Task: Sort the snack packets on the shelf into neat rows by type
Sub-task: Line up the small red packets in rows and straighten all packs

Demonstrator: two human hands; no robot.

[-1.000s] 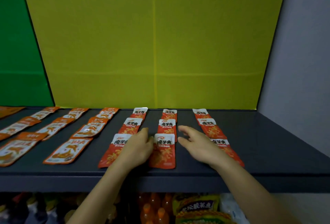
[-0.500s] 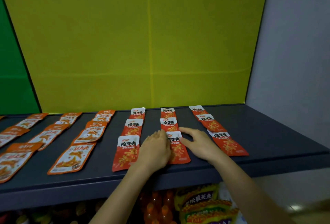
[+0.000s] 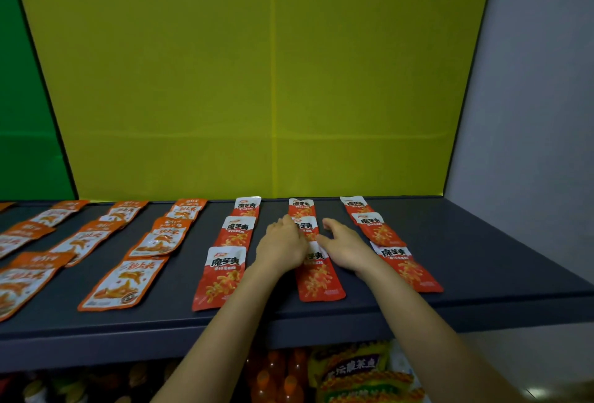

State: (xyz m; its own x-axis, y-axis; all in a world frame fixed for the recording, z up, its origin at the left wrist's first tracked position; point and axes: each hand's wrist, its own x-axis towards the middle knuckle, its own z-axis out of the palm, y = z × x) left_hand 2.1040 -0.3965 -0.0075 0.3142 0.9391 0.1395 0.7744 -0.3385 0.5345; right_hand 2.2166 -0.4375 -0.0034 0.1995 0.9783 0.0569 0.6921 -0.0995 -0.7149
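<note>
Red snack packets lie in three front-to-back rows on the dark shelf (image 3: 482, 277): a left row (image 3: 225, 277), a middle row (image 3: 316, 277) and a right row (image 3: 406, 269). Orange-and-white packets (image 3: 125, 283) fill several rows further left. My left hand (image 3: 283, 246) rests flat against the left edge of the middle row, fingers on the second packet (image 3: 303, 226). My right hand (image 3: 345, 246) lies flat on the right edge of the same row. Neither hand grips a packet; both press at the row's sides.
A yellow back panel (image 3: 273, 81) rises behind the shelf, with a green panel (image 3: 25, 145) to its left and a grey side wall (image 3: 530, 113) on the right. Below the shelf edge stand orange bottles (image 3: 276, 377) and yellow snack bags (image 3: 356, 370).
Both hands slid further back along the middle red row, from its front packet to its second packet. The view shifted rightwards and closer.
</note>
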